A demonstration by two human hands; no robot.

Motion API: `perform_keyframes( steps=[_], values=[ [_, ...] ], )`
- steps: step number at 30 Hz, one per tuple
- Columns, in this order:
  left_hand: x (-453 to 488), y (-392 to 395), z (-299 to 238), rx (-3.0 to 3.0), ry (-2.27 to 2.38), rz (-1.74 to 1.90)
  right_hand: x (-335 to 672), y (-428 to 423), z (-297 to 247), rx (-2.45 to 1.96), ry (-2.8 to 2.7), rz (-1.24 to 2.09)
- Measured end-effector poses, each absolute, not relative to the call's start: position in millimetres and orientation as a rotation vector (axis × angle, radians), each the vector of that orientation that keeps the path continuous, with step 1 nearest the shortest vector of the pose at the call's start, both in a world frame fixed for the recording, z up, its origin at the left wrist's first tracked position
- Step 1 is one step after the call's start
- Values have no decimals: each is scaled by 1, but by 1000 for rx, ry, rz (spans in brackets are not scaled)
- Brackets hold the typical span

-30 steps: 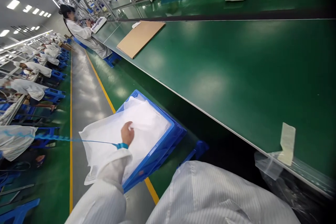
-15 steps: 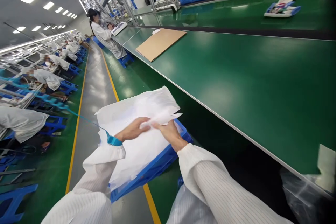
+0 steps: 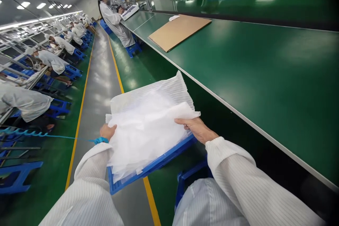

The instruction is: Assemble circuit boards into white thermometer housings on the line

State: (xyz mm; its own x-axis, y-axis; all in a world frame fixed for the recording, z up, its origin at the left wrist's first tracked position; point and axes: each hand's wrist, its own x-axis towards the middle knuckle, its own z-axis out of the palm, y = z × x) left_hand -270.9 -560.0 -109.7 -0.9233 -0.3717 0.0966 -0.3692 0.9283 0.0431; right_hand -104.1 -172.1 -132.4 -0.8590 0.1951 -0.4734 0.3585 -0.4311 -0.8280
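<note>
Thin white packing sheets (image 3: pixel 148 137) lie loosely layered over a blue crate (image 3: pixel 159 162) in front of me. My left hand (image 3: pixel 108 131), a blue strap round its wrist, is closed at the left edge of the sheets, thumb on top and fingers hidden. Whether it also grips the crate's rim cannot be seen. On the right, my right hand (image 3: pixel 198 129) pinches the folded edge of the top sheet between thumb and fingers. The far part of the sheets stands up in a ribbed flap. Whatever lies beneath is covered.
A long green workbench (image 3: pixel 251 88) runs along the right, bearing a cardboard sheet (image 3: pixel 180 31). A blue stool (image 3: pixel 190 176) is by my knee. A co-worker (image 3: pixel 112 17) sits farther up the bench. Left of the aisle (image 3: pixel 97 67), several people work at another line.
My hands have moved apart from the middle of the sheets, left hand to the left edge, right hand to the right. The top sheet is spread wider. The view has shifted somewhat.
</note>
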Motion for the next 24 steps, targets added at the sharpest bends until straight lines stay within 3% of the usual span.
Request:
perform_keyframes(
  steps=[6, 12, 17, 24],
  values=[
    [-246, -551, -137, 451, -2919, 135, -118, -176, -125, 835, 1511, -2559],
    [-214, -543, -169, 724, -2819, 121, -120, -181, -118, 953, 1404, -2642],
    [-194, -549, -156, 730, -2751, 144, -121, -176, -128, 1223, 1526, -2486],
    [-195, -559, -156, 819, -3053, 41, -112, -166, -139, 1260, 1839, -2172]
  ],
)
